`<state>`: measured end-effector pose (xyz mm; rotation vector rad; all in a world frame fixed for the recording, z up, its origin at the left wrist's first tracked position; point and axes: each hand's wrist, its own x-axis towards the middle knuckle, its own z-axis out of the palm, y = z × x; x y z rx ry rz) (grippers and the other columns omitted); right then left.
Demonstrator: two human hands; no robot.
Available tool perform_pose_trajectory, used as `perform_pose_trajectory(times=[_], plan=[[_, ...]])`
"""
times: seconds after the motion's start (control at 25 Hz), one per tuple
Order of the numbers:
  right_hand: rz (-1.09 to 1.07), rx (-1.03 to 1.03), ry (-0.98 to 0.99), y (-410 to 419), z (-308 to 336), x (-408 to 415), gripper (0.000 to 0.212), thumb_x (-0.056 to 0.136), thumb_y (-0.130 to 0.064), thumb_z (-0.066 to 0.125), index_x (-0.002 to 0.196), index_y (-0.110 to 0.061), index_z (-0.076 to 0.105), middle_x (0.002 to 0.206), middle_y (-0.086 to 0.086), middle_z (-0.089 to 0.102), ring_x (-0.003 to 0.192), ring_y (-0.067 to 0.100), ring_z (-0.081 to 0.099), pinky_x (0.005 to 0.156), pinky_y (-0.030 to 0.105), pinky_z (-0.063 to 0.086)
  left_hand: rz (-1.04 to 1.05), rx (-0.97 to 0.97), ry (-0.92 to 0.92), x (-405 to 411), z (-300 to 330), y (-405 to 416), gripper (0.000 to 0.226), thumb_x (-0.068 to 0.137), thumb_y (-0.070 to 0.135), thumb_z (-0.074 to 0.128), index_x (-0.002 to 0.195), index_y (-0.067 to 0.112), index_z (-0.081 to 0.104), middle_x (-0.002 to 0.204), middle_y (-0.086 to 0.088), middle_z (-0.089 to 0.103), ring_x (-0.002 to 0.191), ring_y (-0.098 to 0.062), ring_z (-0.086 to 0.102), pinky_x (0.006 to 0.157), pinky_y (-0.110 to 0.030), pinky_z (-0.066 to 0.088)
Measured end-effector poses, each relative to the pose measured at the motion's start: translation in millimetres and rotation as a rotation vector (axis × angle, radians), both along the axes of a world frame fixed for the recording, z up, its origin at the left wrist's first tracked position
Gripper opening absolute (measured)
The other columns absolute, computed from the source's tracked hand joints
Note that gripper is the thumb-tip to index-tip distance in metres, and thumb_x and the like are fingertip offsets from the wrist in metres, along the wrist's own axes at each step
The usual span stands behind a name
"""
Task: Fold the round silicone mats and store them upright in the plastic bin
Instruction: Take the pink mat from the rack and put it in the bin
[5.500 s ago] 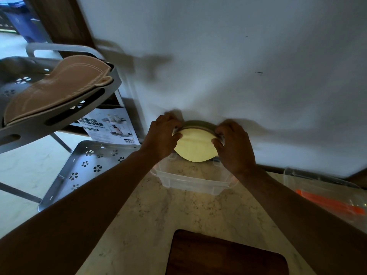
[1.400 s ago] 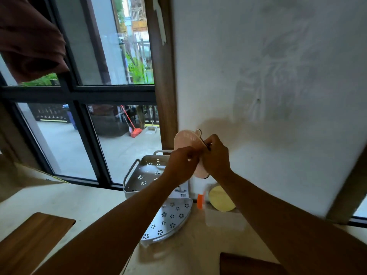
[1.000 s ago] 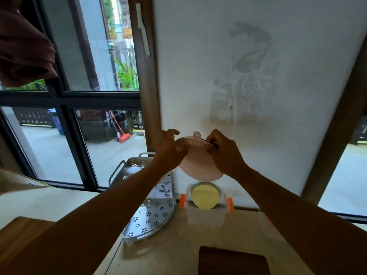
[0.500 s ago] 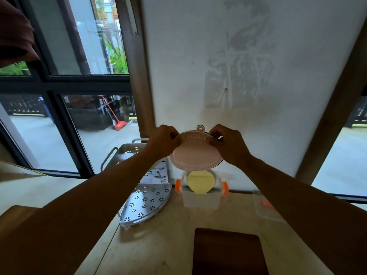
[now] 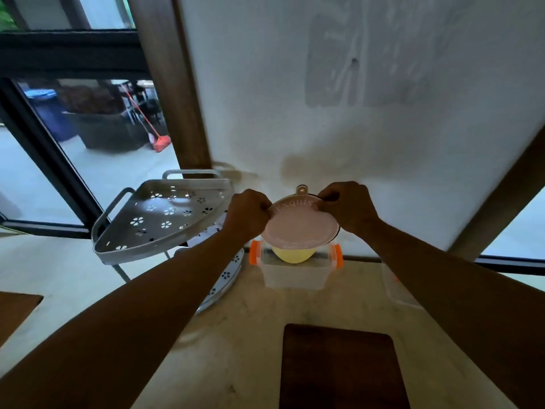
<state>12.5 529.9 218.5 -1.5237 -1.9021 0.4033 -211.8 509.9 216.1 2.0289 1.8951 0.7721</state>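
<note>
Both hands pinch the pink mat (image 5: 300, 224) at its top edge, L hand (image 5: 247, 215) on one side, R hand (image 5: 348, 209) on the other. Mat hangs just above the plastic bin (image 5: 295, 274), w/ a yellow mat (image 5: 292, 254) already upright inside. Whether it's fully folded: can't tell. Best approach imo: keep halves pressed flat, lower straight down in front of the yellow one, let go only once it's seated against the bin wall.

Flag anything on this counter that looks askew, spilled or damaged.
Nothing stands out. Both hands, left and right, hold the pink mat folded above the clear bin, where a yellow mat already stands upright. No spill or damage shows on the counter.
</note>
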Motion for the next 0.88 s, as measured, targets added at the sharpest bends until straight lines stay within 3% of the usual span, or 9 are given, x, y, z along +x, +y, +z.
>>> perform_pose_trajectory(times=[0.12,0.28,0.48,0.6,0.88], plan=[[0.017,-0.038,-0.017,25.0,-32.5,0.7,0.013,0.076,-0.027,0.079,0.086,-0.018,0.077,0.080,-0.002,0.073,0.075,0.013,0.063,0.065,0.020,0.043,0.019,-0.041,-0.017,2.2,-33.4,23.6,0.008,0.079,0.019,0.073,0.084,0.017,0.078,0.085,-0.004,0.077,0.069,-0.012,0.061,0.072,-0.024,0.046],[0.049,-0.108,-0.028,47.5,-85.9,-1.2,0.014,0.078,-0.025,0.078,0.089,-0.018,0.078,0.085,0.000,0.075,0.077,0.012,0.065,0.068,0.022,0.046,0.011,-0.149,0.019,2.4,-81.3,51.2,0.010,0.078,0.015,0.074,0.087,0.012,0.078,0.086,-0.009,0.076,0.077,-0.022,0.069,0.078,-0.035,0.056],[0.025,-0.169,0.019,62.5,-141.6,-4.5,0.017,0.076,-0.023,0.080,0.091,-0.018,0.078,0.088,0.001,0.076,0.080,0.013,0.066,0.073,0.023,0.046,-0.024,-0.210,0.123,-2.4,-128.7,70.3,0.010,0.081,0.018,0.072,0.088,0.014,0.078,0.094,-0.009,0.074,0.088,-0.025,0.067,0.081,-0.034,0.053],[-0.007,-0.161,0.040,74.4,-161.2,-5.3,0.016,0.076,-0.025,0.080,0.090,-0.018,0.078,0.087,0.000,0.075,0.077,0.012,0.063,0.069,0.021,0.040,-0.087,-0.183,0.278,-1.9,-146.1,78.5,0.017,0.087,0.024,0.063,0.095,0.016,0.076,0.103,-0.007,0.073,0.097,-0.027,0.065,0.086,-0.035,0.050],[-0.040,-0.108,0.025,91.4,-173.7,-6.1,0.014,0.078,-0.027,0.077,0.090,-0.021,0.076,0.089,-0.001,0.074,0.080,0.015,0.064,0.077,0.032,0.051,-0.008,-0.158,0.233,5.3,-158.4,98.9,0.013,0.084,0.020,0.063,0.090,0.019,0.074,0.098,-0.007,0.073,0.096,-0.031,0.063,0.090,-0.045,0.049]])
